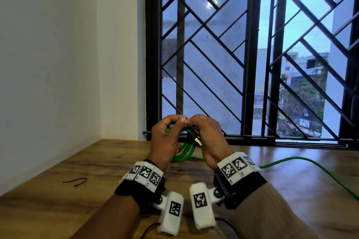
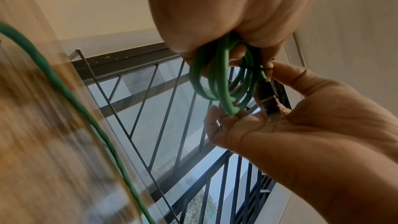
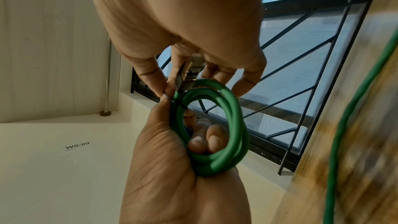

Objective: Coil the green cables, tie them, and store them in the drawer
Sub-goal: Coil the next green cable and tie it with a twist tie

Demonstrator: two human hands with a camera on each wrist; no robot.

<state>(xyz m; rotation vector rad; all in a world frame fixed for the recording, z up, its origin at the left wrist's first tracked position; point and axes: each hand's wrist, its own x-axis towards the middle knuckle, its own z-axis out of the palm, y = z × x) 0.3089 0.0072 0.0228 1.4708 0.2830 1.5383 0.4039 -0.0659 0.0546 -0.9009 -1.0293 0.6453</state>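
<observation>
A small coil of green cable [image 1: 183, 150] hangs above the wooden table [image 1: 97, 170], between both hands. My left hand [image 1: 167, 137] grips the coil, with fingers curled through its loops [image 3: 206, 140]. A thin black tie [image 2: 255, 69] crosses the coil strands. My right hand [image 1: 207, 136] pinches the tie's end between thumb and forefinger [image 3: 164, 91], right against the left thumb. The coil's metal connector [image 2: 270, 106] lies against the right palm. A second green cable [image 1: 310, 163] trails loose over the table to the right.
Another black tie [image 1: 75, 181] lies on the table at the left. A barred window [image 1: 252, 54] stands behind the table and a white wall [image 1: 48, 64] closes the left side. No drawer is in view.
</observation>
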